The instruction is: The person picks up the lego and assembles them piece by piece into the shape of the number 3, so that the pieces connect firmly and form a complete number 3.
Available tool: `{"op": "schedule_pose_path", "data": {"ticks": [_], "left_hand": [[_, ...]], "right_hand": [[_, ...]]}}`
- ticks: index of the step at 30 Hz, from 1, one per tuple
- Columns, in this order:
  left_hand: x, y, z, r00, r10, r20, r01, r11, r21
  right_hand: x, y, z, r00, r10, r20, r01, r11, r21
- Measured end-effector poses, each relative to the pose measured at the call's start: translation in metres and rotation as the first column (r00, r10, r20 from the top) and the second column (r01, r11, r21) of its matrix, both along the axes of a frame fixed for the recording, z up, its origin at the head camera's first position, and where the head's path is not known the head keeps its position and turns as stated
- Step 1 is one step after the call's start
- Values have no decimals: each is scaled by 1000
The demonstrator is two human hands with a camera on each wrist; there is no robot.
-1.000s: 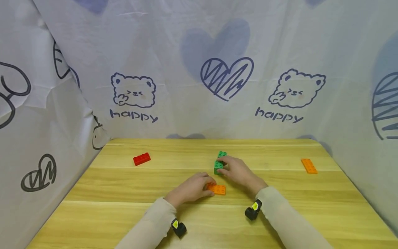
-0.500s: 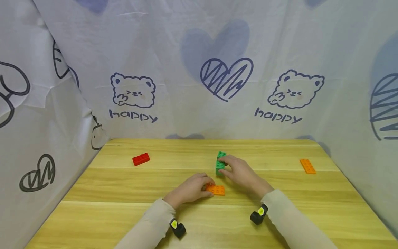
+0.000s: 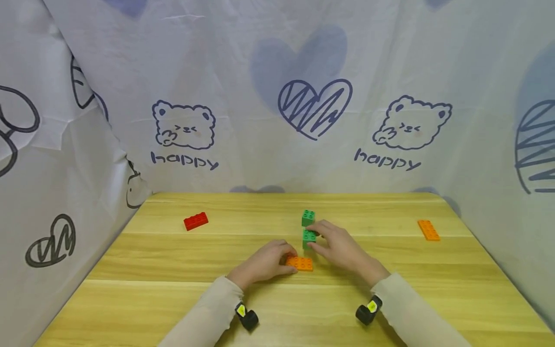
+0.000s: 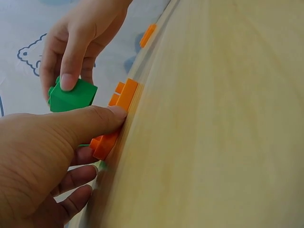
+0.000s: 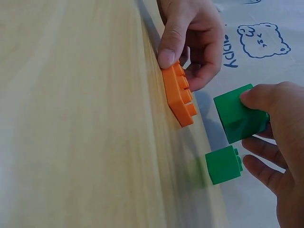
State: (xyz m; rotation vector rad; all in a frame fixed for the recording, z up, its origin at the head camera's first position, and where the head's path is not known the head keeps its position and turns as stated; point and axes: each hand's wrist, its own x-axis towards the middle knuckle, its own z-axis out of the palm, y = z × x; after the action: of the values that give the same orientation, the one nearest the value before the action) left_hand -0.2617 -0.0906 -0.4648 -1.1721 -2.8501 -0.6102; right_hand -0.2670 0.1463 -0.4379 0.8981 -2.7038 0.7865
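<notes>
My left hand pinches the left end of a flat orange toy brick that lies on the table, its studs facing up. In my right hand, thumb and fingers grip a square green brick, which the right wrist view shows raised off the tabletop. A second green brick stands on the table just behind the held one, apart from it. The left wrist view shows the held green brick close to the far side of the orange brick.
A red brick lies at the back left of the wooden table. Another flat orange brick lies at the back right. A printed cloth hangs behind the table.
My right hand has drawn the green brick towards me and slightly right, away from the other green brick, opening a gap. My left hand stays on the orange brick.
</notes>
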Motion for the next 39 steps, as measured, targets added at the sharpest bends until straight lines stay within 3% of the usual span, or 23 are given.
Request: {"op": "schedule_pose_path", "data": {"ticks": [19, 39], "left_hand": [[0, -1, -2, 1000, 14, 17, -15, 1000, 25], [0, 0, -1, 999, 16, 33, -17, 999, 44]], "right_hand": [[20, -1, -9, 999, 48, -1, -48, 998, -43], [23, -3, -19, 997, 78, 9, -78, 996, -37]]}}
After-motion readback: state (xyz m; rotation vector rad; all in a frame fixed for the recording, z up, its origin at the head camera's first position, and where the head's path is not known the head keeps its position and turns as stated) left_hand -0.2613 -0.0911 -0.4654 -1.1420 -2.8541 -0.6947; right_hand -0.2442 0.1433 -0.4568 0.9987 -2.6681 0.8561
